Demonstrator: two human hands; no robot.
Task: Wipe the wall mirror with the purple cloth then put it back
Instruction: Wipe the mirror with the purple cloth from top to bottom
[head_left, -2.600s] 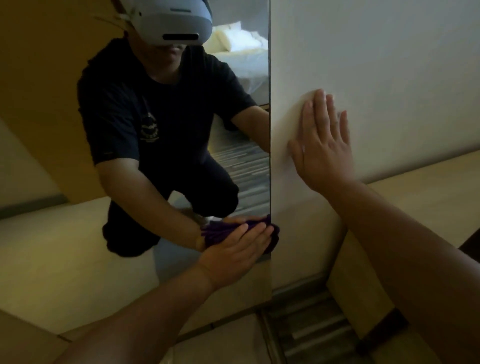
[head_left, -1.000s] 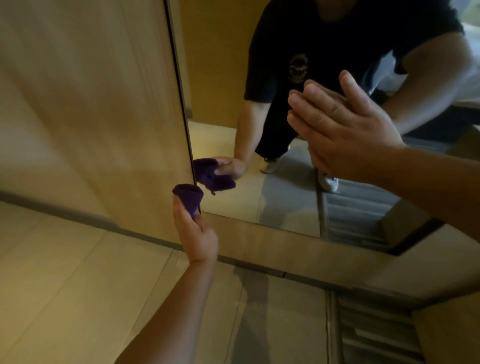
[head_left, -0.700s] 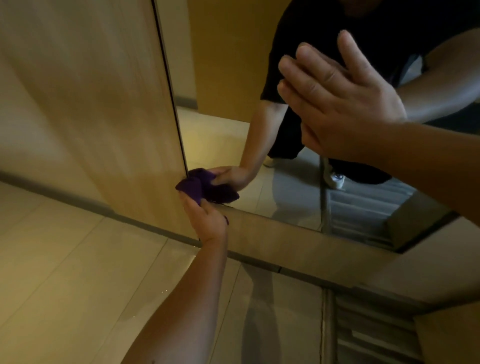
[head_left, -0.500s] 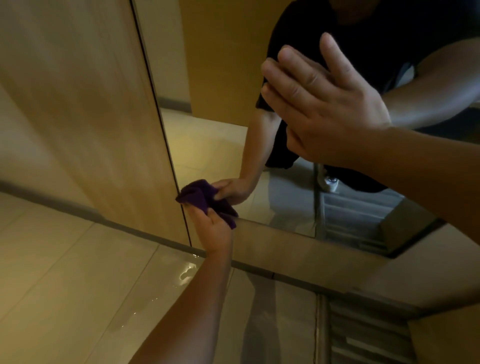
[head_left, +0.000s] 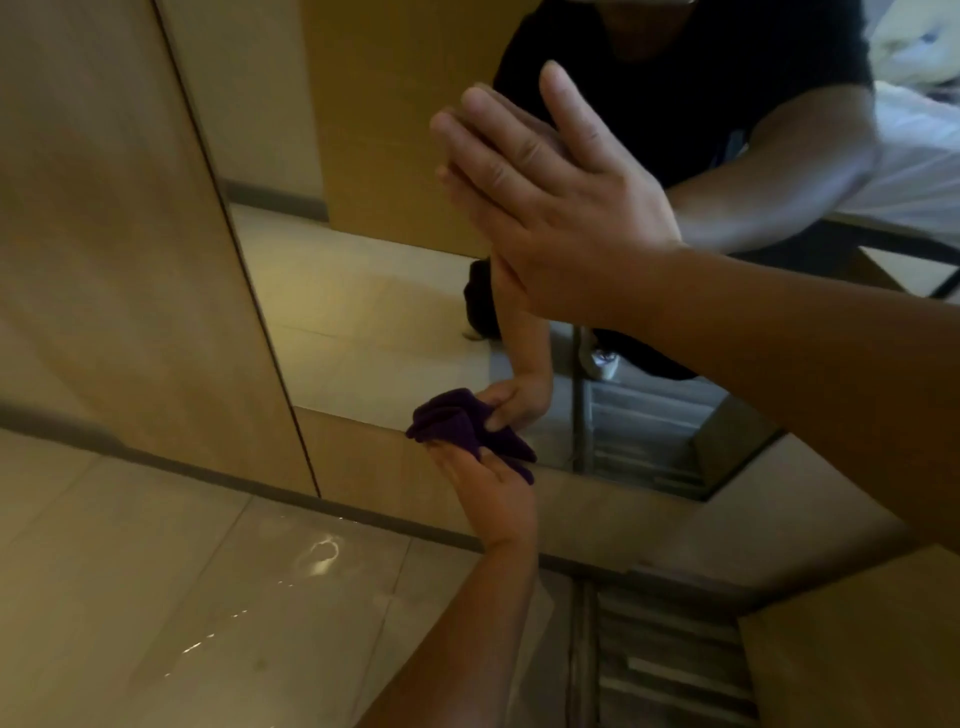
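At the far left I saw a tan wood-grain wall panel (head_left: 119, 249) running down to a dark baseboard (head_left: 171, 462), with pale glossy floor tiles (head_left: 156, 597) below it; a small bright glare patch (head_left: 319, 556) sat on one tile. A thin dark edge marked where the panel met the wall mirror (head_left: 363, 322), whose glass reflected more pale floor, a yellowish wall and a dark skirting strip. Beneath the mirror ran a band of the same tan panel.

Near the middle, my left hand (head_left: 491, 496) reached up from below and gripped the purple cloth (head_left: 467, 428), fingers curled round the bunched fabric and pressing it against the mirror's bottom edge. The cloth was crumpled, part of it on the glass and part overlapping the panel below, and its reflection met it there along with the mirrored hand.

Further right, my right hand (head_left: 561, 208) was flat against the glass higher up, fingers straight and close together, thumb hidden from me. Behind it the mirror showed a person in a dark shirt, and white bedding (head_left: 919, 130) at the upper right corner. Low on the right lay a grey striped rug (head_left: 670, 670) beside a light wooden surface (head_left: 852, 670).
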